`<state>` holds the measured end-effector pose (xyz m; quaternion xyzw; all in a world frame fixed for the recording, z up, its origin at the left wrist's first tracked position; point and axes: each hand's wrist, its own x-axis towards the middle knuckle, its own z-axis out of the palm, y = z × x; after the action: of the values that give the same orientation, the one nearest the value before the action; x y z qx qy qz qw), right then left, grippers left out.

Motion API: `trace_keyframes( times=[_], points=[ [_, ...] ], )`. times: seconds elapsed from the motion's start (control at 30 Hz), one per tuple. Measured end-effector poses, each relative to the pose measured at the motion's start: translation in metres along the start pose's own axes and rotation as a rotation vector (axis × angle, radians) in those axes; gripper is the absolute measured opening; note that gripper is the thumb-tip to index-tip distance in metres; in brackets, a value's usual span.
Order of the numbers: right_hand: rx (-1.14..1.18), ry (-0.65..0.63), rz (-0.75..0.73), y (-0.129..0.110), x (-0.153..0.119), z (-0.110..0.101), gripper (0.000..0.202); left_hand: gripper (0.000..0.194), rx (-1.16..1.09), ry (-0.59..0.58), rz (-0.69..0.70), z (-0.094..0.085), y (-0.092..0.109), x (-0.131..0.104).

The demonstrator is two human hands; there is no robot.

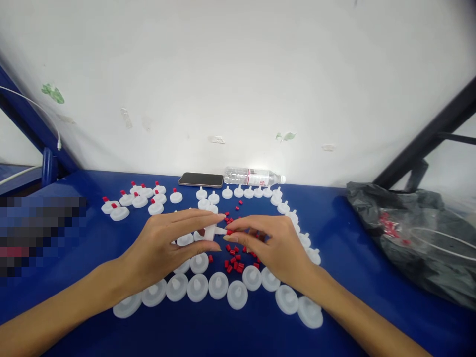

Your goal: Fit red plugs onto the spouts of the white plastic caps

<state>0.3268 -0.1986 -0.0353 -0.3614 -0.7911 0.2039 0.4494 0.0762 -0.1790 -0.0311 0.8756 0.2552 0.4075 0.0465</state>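
My left hand (174, 235) grips a white nozzle cap (209, 232) by its round base, its spout pointing right. Between the thumb and fingertips of my right hand (266, 238) is a small red tip cap (229, 232), at the end of that spout. Under and between my hands lies a loose pile of red tip caps (235, 260). White nozzle caps (237, 295) without red tips form a ring around the pile, some partly hidden by my hands. To the left stands a group of white nozzle caps with red tips (140, 200).
Along the wall lie a phone (201, 179) and a clear plastic bottle (253, 176). A black plastic bag (420, 258) at the right holds a clear bag with red pieces (394, 228). Blue and dark frame posts stand at both sides of the blue table (238, 337).
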Motion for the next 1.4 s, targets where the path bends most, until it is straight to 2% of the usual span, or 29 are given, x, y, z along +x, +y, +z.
trace_keyframes(
  times=[0.13, 0.4, 0.53, 0.73, 0.87, 1.07, 1.2, 1.4],
  points=[
    [-0.303, -0.040, -0.284, 0.008, -0.004, -0.001, 0.023, 0.064, -0.003, 0.024, 0.026, 0.001, 0.003, -0.002],
    [-0.395, -0.080, -0.512, 0.010, -0.002, -0.008, 0.026, 0.070, 0.041, 0.017, 0.082, -0.001, 0.017, -0.001],
    [-0.445, -0.073, -0.537, 0.007, -0.001, -0.009, 0.028, 0.070, 0.041, 0.041, 0.075, 0.001, 0.018, -0.003],
    [-0.567, -0.106, -0.570, 0.009, -0.002, -0.007, 0.039, 0.068, 0.017, -0.035, 0.116, 0.005, 0.014, -0.004],
    [-0.541, -0.103, -0.524, 0.011, 0.000, -0.005, 0.035, 0.052, 0.031, -0.050, 0.101, 0.001, 0.011, 0.000],
    [-0.573, -0.027, -0.481, 0.003, 0.002, -0.004, 0.036, 0.023, 0.144, -0.120, 0.089, -0.001, 0.002, 0.007],
    [-0.540, -0.006, -0.436, 0.003, 0.002, -0.010, 0.031, 0.013, 0.267, -0.027, -0.019, -0.010, -0.017, 0.010],
    [-0.535, -0.027, -0.389, 0.008, 0.001, -0.020, 0.031, 0.028, 0.375, 0.012, -0.462, -0.030, -0.059, 0.014]
  ],
)
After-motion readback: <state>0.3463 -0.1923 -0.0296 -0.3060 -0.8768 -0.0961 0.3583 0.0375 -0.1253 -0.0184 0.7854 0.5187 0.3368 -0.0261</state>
